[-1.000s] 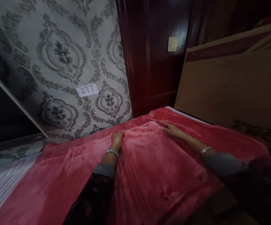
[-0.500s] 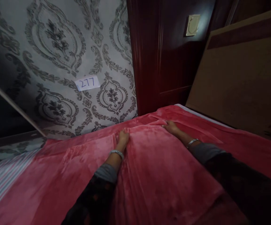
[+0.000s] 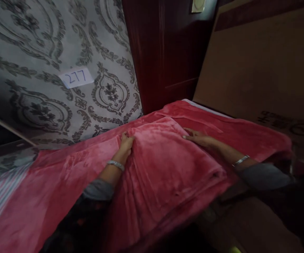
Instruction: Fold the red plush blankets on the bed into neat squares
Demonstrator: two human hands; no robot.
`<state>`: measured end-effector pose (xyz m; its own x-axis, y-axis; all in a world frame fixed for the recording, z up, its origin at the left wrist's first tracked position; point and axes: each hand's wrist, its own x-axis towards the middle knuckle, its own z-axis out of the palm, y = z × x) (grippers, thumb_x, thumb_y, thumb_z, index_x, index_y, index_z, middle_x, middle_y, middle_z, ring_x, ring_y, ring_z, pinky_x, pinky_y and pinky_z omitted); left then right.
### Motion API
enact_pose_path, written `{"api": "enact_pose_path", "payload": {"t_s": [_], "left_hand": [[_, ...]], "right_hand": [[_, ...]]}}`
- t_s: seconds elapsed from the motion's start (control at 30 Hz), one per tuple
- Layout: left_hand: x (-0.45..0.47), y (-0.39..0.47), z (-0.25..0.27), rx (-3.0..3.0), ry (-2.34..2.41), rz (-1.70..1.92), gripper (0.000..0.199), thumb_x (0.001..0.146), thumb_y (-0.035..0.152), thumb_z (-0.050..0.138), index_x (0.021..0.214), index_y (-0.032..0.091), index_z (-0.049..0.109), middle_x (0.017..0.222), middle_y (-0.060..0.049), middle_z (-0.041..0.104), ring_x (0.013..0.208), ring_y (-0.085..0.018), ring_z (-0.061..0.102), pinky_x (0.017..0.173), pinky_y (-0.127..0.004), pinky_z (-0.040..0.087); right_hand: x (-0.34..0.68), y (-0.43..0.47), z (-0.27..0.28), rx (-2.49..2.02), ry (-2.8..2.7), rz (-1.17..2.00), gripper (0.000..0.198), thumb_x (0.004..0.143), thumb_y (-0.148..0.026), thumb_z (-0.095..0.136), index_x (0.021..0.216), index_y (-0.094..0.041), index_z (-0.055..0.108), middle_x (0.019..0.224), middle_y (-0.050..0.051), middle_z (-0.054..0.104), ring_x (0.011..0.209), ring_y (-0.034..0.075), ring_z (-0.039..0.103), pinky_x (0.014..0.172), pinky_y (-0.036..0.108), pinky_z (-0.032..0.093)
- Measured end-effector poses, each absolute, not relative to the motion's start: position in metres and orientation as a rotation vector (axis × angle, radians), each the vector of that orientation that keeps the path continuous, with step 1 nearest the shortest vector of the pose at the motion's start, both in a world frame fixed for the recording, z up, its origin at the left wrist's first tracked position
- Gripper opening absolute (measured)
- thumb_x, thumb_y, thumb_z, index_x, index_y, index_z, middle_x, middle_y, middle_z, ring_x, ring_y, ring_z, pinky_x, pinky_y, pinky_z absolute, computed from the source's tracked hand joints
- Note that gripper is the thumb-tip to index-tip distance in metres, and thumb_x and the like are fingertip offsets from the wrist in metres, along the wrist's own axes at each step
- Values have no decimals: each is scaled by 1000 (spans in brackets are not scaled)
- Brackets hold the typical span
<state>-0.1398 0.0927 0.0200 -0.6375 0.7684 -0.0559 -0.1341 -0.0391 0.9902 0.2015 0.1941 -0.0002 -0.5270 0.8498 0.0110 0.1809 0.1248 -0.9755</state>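
A plush red-pink blanket (image 3: 165, 158) lies spread out, with a section folded over itself in layers in the middle. My left hand (image 3: 127, 143) is closed on the blanket's fold at the left side of that section, fingers bunched at the far corner. At the section's right edge, my right hand (image 3: 198, 137) lies low on the fabric with its fingers stretched out and apart, touching the edge. Creases run down from my left hand toward the near edge. Each wrist wears a silvery bracelet.
A striped sheet (image 3: 6, 191) shows at the left. Patterned wallpaper (image 3: 110, 91) bears a paper marked 277 (image 3: 77, 78). Behind the blanket stands a dark red wood panel (image 3: 165, 52). A large cardboard sheet (image 3: 249, 66) leans at the right.
My right hand has let go of the far edge and moved nearer along the right side, fingers extended. The folded section's corner now lies flat. My left hand stays at the fold; the view has shifted.
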Motion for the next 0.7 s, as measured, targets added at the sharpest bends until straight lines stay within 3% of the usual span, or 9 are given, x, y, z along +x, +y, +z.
{"api": "enact_pose_path", "payload": {"t_s": [0.17, 0.43, 0.6, 0.7], "left_hand": [[-102, 13, 34, 665, 1569, 1572, 64, 63, 11, 75, 120, 26, 52, 95, 0, 66, 71, -15, 64, 61, -25, 50], [-55, -63, 30, 814, 1544, 1358, 53, 58, 28, 81, 98, 25, 47, 89, 2, 65, 68, -16, 62, 50, -23, 48], [-49, -79, 34, 962, 1595, 1246, 46, 58, 36, 82, 91, 21, 53, 76, 5, 57, 62, -10, 55, 48, -18, 43], [-51, -89, 41, 935, 1567, 1115, 51, 56, 46, 84, 87, 20, 54, 74, 5, 58, 59, -11, 56, 48, -22, 48]], "right_hand": [[258, 126, 0, -1122, -1769, 1455, 76, 78, -51, 74, 146, -25, 51, 146, 9, 56, 130, 34, 55, 104, 48, 51], [281, 91, -7, -1056, -1827, 1284, 90, 71, -55, 78, 149, -23, 47, 156, 8, 44, 141, 33, 43, 113, 46, 42], [284, 78, -20, -1095, -1727, 1198, 71, 81, -68, 64, 138, -25, 58, 143, 8, 59, 131, 32, 54, 112, 49, 43], [288, 64, -29, -1038, -1764, 981, 65, 88, -68, 56, 140, -28, 57, 146, 6, 56, 136, 31, 49, 116, 50, 38]]}}
